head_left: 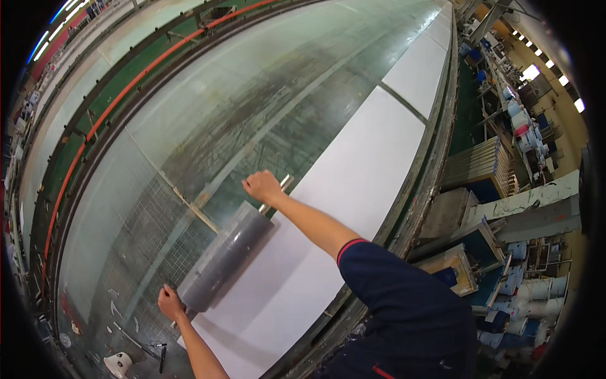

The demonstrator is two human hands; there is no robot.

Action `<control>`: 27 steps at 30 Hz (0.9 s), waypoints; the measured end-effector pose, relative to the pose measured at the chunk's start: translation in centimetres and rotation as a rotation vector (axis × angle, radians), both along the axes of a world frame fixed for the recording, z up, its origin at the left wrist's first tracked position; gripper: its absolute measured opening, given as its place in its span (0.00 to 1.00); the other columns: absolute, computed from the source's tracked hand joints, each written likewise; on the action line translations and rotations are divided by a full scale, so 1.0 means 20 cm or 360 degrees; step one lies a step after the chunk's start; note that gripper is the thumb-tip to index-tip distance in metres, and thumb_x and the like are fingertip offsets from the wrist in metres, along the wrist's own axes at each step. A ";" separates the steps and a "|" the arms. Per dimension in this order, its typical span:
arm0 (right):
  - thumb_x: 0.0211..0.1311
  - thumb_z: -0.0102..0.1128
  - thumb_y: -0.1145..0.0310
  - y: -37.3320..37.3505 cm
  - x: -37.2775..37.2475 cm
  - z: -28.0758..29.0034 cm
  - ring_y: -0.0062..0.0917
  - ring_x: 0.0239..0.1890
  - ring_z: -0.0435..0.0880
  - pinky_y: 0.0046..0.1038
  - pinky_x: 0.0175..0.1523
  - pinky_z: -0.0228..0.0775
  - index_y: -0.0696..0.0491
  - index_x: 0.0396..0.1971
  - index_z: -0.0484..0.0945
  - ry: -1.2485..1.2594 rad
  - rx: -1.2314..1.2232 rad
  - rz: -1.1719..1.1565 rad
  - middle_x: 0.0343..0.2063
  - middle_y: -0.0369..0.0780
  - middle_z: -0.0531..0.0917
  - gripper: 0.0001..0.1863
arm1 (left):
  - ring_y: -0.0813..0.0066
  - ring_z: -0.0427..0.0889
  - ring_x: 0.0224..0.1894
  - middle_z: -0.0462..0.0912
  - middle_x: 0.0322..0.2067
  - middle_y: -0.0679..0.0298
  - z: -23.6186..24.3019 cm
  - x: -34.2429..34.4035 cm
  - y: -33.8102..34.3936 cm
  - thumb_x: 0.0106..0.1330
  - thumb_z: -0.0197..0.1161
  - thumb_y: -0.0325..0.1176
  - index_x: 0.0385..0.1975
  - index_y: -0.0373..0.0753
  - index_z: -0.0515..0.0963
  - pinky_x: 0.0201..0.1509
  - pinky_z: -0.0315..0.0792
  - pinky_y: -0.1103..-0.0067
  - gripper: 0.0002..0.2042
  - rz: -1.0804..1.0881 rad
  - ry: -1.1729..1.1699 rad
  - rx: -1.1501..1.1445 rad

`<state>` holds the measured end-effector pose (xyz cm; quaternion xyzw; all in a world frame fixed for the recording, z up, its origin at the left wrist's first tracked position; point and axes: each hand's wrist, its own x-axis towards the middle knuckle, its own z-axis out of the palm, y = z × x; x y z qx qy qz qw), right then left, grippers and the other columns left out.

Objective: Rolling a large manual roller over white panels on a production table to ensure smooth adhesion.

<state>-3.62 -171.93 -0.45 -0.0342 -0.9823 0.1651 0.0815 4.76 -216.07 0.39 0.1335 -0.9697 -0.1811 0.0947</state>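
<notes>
Head view looks down on a long greenish tabletop with a glossy surface, where a thick grey roller lies slantwise near the person, along the left edge of a long white sheet. A metal rod juts from both ends of the roller. The right hand is at the farther end, its fingers folded into a fist, and the rod crosses under its wrist, showing on either side. The left hand is at the nearer end, also curled into a fist, with a stub of rod visible by its wrist; whether either fist encloses anything cannot be told. The right forearm crosses over the white sheet and comes from a dark sleeve edged in red. Beyond the sheet, past a narrow dark gap, lies a second white sheet. Near the left hand, at the lower left, a small white container sits on the tabletop beside a few thin dark tools. An orange strip curves past the far left side, and pale buckets crowd the right.
</notes>
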 end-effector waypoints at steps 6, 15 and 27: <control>0.58 0.45 0.55 -0.02 0.13 0.06 0.37 0.27 0.79 0.37 0.39 0.66 0.53 0.17 0.78 -0.0218 -0.0041 -0.0101 0.19 0.43 0.80 0.21 | 0.54 0.72 0.21 0.74 0.17 0.52 0.04 0.11 0.01 0.61 0.51 0.47 0.18 0.33 0.72 0.27 0.64 0.66 0.21 0.0002 -0.0328 0.0069; 0.56 0.45 0.57 0.17 1.07 0.12 0.36 0.20 0.77 0.37 0.35 0.61 0.50 0.11 0.77 0.0032 0.0030 -0.0096 0.14 0.41 0.78 0.20 | 0.52 0.73 0.18 0.75 0.15 0.56 0.05 1.00 0.17 0.62 0.47 0.47 0.16 0.41 0.74 0.21 0.62 0.63 0.19 0.0009 -0.0285 -0.0180; 0.53 0.48 0.59 0.37 1.98 0.17 0.34 0.18 0.77 0.35 0.36 0.62 0.50 0.06 0.76 -0.0132 0.0179 0.0235 0.10 0.40 0.77 0.20 | 0.56 0.73 0.19 0.75 0.14 0.57 0.04 2.00 0.33 0.57 0.52 0.46 0.16 0.41 0.78 0.28 0.64 0.65 0.17 -0.0190 -0.0043 -0.0359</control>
